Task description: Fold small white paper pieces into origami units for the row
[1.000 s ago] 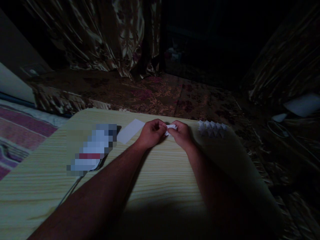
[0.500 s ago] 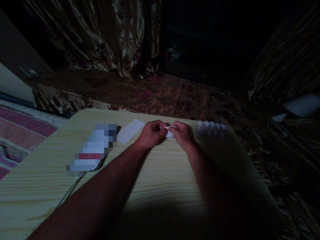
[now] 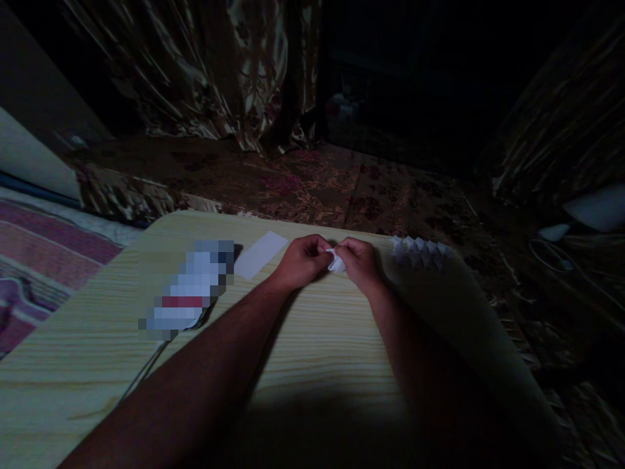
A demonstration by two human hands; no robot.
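Note:
Between my hands is a small folded piece of white paper [image 3: 336, 262], low over the far part of the wooden table [image 3: 322, 345]. My left hand [image 3: 303, 262] pinches its left side with thumb and fingers. From the right, my right hand [image 3: 360, 262] grips the same paper, its thumb and fingertips pressed together. The fingers partly cover the paper, so its full shape is hidden. A flat white paper sheet [image 3: 261, 255] lies just left of my left hand. Right of my right hand, several pointed folded paper pieces [image 3: 418, 253] stand in rows.
A blurred-out pale device [image 3: 190, 286] with a cable [image 3: 141, 371] lies on the table's left. Patterned cloth [image 3: 312, 179] and a shiny curtain [image 3: 263, 71] are beyond the far edge. Striped bedding [image 3: 49, 254] is at the left, a pale lamp-like object [image 3: 598, 208] at the right.
The folded paper between my fingers has turned a little, and more of its front shows. Both hands keep hold of it. The whole view has shifted slightly.

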